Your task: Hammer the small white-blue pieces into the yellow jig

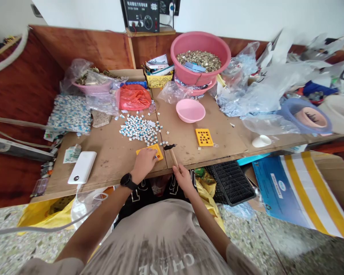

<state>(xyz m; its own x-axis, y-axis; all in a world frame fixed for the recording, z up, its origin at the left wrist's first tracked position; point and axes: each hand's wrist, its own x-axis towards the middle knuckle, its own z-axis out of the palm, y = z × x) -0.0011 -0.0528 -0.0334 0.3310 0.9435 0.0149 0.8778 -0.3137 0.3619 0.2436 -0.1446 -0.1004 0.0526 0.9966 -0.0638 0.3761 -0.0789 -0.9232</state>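
Observation:
My left hand [144, 165] lies over a yellow tray [159, 154] at the table's front edge and covers much of it; its fingertips rest on the tray. My right hand [184, 178] is wrapped round the wooden handle of a small hammer [173, 156], whose dark head points away from me, just right of the tray. Behind the tray spreads a pile of small white and blue pieces [140, 128]. A second yellow tray [204, 137] with square holes sits to the right. An empty pink bowl [190, 110] stands behind it.
A white power bank [82, 167] with a cable lies at the left of the brown table [111, 152]. At the back are a large pink basin [201, 76] of metal pieces and a red bag [134, 97]. A white cup [261, 141] lies at the right.

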